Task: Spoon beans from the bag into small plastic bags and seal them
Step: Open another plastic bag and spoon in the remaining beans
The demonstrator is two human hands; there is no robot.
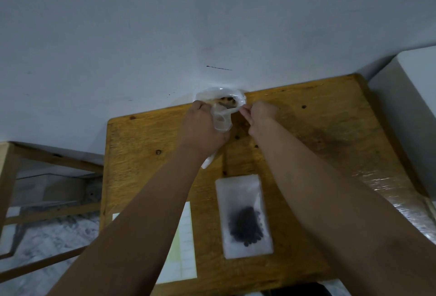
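Gripping a small clear plastic bag [221,123] in the left hand [203,130]; pinching with the right hand [263,116] the rim of the large open clear bag of beans [220,96], just beyond both, against the pale grey wall [165,24]. Nearer, on the yellow-brown wooden surface [330,130]: one flat frosted pouch of dark beans [245,218], one white gridded sheet [186,243].

The left hand [203,128] covers most of the small clear plastic bag [222,123] it grips (only a crumpled part shows). What the right hand [262,114] pinches is too small to tell. The left forearm [141,213] hides much of the pale gridded paper sheet [187,236]. The dark beans [246,227] in the flat white pouch [238,189] are blurred.
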